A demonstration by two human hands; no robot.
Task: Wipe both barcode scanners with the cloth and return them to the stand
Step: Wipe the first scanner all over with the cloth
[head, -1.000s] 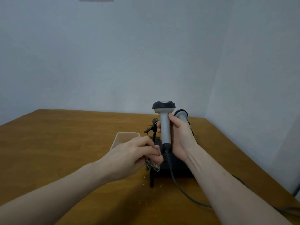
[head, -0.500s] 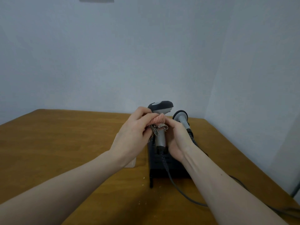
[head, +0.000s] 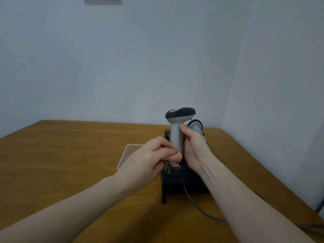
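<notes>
A grey barcode scanner (head: 176,130) with a dark head is held upright above the black stand (head: 184,181). My right hand (head: 194,148) grips its handle from the right side. My left hand (head: 150,158) grips a checkered cloth (head: 171,166) and presses it against the lower part of the handle. A second grey scanner (head: 196,126) sits in the stand behind my right hand, mostly hidden. The held scanner's grey cable (head: 196,202) runs down over the stand to the right.
A shallow beige tray (head: 125,155) lies on the wooden table (head: 70,163) left of the stand, partly behind my left hand. A wall closes the right side past the table edge. Small crumbs lie before the stand.
My left hand with the cloth slid from the top of the handle down to its lower end. The scanner's head came back into full view.
</notes>
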